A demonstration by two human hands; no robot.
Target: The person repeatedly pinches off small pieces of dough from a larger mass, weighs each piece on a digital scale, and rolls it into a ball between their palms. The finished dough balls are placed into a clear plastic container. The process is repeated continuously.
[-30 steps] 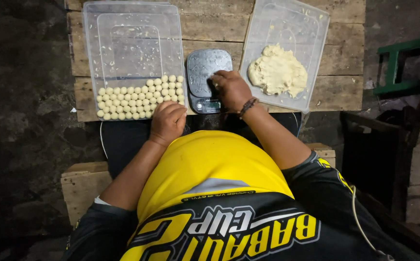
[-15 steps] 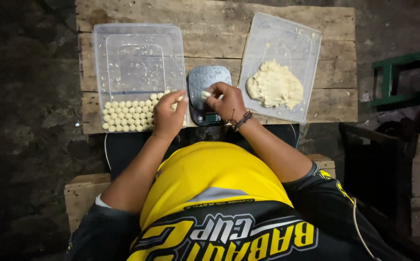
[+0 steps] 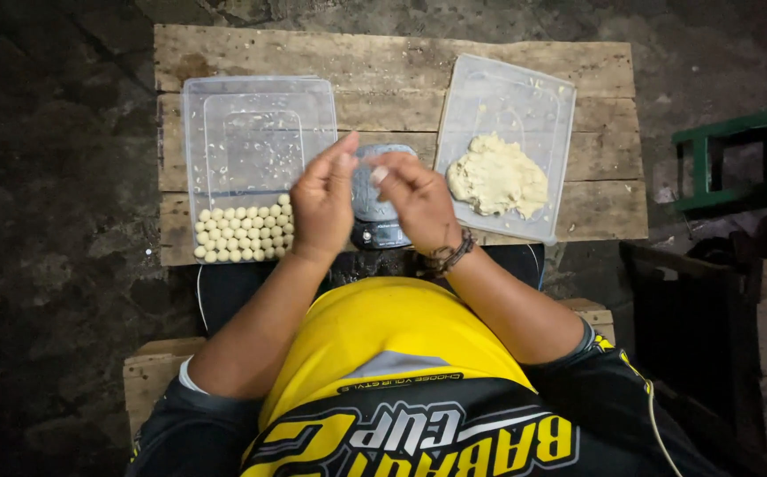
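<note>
From the head camera, looking straight down, the person's left hand (image 3: 324,205) and right hand (image 3: 411,196) are raised together over a small grey scale (image 3: 379,208) at the middle of the wooden board table (image 3: 383,62). The palms face each other, fingers loosely curled, and a small pale bit of dough (image 3: 377,174) shows at the right hand's fingertips; whether it is pinched there or about to be pressed between the palms I cannot tell for sure. I judge the step in hand to be shaping one portion into a ball. The piece is too small to show any long axis or pointing; it looks roughly round. At nine o'clock from the hands sits a clear tray (image 3: 255,106) with rows of finished dough balls (image 3: 244,235) packed along its near edge, the rows running from nine to three o'clock. At two o'clock lies a second clear tray (image 3: 542,97) holding the dough lump (image 3: 498,177), irregular, slightly longer from twelve to six. The next move, as I read it, calls for gentle rolling pressure and then a careful set-down beside the last ball, at the right end of the rows.
</note>
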